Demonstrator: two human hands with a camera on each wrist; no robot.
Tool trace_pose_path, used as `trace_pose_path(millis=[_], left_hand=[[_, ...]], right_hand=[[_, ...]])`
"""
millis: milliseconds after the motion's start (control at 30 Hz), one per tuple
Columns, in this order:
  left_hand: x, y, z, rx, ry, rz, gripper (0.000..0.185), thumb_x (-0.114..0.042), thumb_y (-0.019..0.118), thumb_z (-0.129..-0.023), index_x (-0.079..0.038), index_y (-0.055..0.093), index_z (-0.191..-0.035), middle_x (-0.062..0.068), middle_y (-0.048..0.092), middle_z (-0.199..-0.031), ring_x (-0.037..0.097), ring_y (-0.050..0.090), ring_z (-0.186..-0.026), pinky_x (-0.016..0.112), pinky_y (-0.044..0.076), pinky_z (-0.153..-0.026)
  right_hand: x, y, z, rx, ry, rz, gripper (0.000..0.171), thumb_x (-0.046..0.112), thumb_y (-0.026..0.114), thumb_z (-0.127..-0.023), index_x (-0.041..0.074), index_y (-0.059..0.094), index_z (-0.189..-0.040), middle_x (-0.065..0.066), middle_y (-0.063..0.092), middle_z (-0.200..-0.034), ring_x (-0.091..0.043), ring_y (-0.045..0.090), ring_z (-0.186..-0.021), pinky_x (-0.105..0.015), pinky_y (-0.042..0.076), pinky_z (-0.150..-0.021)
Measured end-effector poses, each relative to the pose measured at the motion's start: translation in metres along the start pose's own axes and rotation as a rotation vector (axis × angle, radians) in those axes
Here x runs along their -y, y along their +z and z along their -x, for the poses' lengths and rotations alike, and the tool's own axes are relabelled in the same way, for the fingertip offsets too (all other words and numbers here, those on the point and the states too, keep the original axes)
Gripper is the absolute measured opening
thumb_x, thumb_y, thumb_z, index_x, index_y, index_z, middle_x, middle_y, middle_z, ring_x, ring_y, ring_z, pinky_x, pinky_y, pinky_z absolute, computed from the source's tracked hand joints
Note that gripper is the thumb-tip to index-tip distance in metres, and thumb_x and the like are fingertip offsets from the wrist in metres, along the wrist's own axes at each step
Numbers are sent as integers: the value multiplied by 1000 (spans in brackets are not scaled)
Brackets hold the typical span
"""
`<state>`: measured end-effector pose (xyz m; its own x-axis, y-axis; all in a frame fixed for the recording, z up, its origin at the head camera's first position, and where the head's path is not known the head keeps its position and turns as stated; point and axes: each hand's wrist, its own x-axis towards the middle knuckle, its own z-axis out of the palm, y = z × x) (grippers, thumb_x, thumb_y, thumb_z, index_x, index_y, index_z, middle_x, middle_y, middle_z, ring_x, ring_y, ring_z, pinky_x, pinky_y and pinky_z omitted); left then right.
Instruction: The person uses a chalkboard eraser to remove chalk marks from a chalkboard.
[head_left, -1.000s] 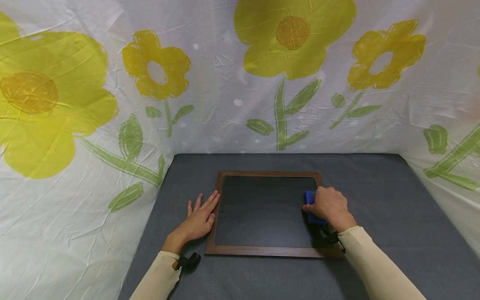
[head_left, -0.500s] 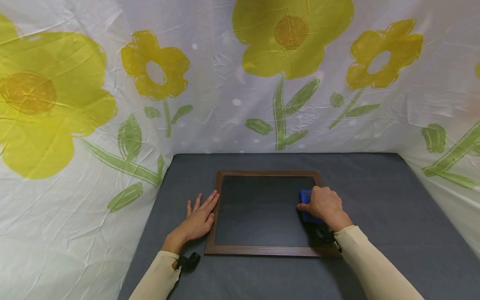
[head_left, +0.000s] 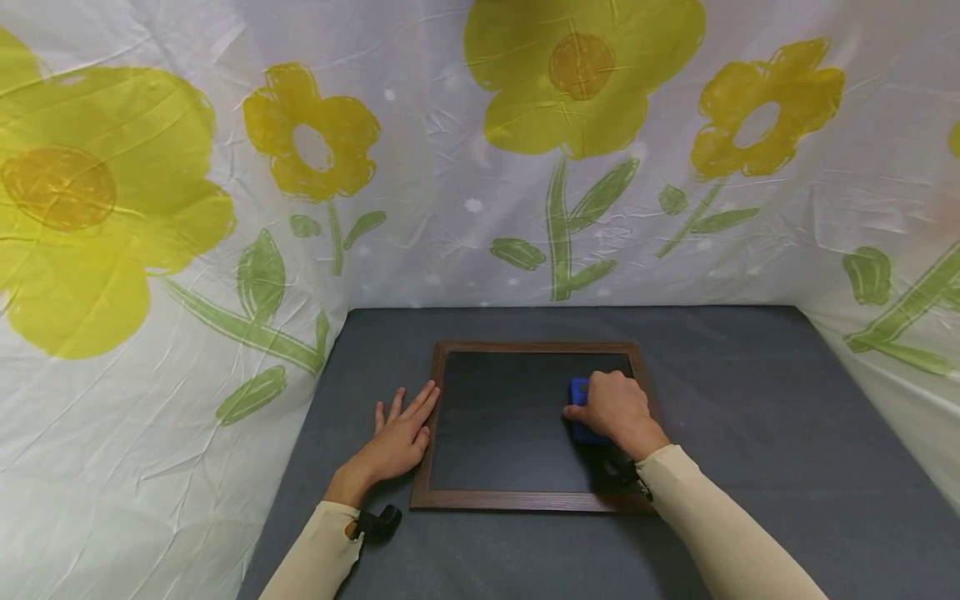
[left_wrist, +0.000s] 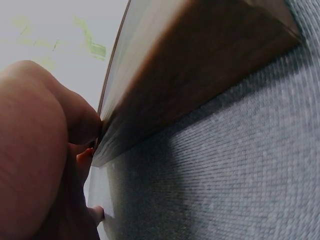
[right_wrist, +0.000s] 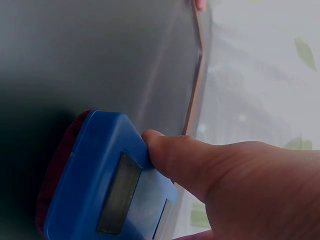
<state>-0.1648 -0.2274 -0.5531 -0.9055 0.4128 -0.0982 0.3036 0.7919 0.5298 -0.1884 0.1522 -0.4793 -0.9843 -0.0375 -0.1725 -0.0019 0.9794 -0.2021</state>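
Note:
A wood-framed blackboard lies flat on the grey table. My right hand grips a blue eraser and holds it on the dark surface, right of the board's middle. In the right wrist view the eraser shows a blue body with a dark red pad underneath, and my thumb lies along its side. My left hand lies flat on the table with straight fingers against the board's left frame.
White cloth printed with yellow flowers hangs behind the table and along both sides. Grey tabletop runs right of the board and in front of it. A black strap sits at my left wrist.
My right hand has slid the eraser leftward across the board, from near the right frame toward the middle. The left hand has stayed in place.

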Motion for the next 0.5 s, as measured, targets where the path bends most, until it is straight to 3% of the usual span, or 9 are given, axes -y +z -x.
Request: trace_pose_path(millis=[500], left_hand=[[0, -1, -1, 14, -3, -3, 71, -14, 46, -113, -15, 16, -178, 3, 9, -186, 54, -4, -168, 84, -10, -123]], right_hand=[[48, 12, -6, 2, -42, 14, 67, 58, 85, -91, -3, 77, -117, -14, 68, -81, -26, 66, -62, -41, 60, -53]])
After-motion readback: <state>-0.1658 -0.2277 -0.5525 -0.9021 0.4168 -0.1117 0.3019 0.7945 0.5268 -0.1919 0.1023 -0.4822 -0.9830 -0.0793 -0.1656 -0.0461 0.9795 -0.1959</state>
